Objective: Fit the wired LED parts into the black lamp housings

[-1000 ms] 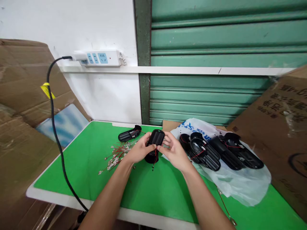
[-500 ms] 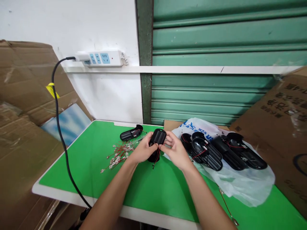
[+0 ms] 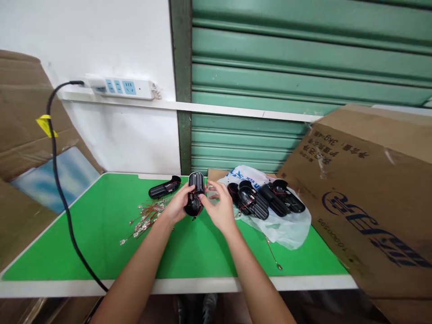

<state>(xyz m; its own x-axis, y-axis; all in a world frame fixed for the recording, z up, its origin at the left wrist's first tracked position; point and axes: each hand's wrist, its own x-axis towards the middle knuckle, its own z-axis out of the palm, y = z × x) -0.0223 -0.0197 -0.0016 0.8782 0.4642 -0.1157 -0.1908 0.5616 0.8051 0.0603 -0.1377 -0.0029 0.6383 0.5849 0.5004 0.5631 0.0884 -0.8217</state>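
A black plastic housing [image 3: 196, 181] with a ribbed upper part, a rounded lower end and a thin red wire [image 3: 201, 209] is upright above the green table top. My left hand [image 3: 178, 203] is closed around its left side, thumb across the front. At its right side is my right hand [image 3: 218, 204], thumb tip touching the front near the wire, the other fingers stretched out and apart. Just left of my left hand lies a loose pile of red wires with small metal tabs [image 3: 145, 220]. Behind the pile rests another black housing [image 3: 164, 188].
Several black housings [image 3: 258, 204] lie on a white plastic bag [image 3: 286, 234] at right. One loose red wire [image 3: 272, 254] lies before the bag. Cardboard boxes [image 3: 357, 180] flank the table [image 3: 202, 252]. A black cable [image 3: 60, 180] hangs from the power strip [image 3: 128, 87] at left.
My view has swung to the right, so the table and hands appear further left. The housing has been turned, showing its ribbed inside. My right hand's fingers have spread away from it.
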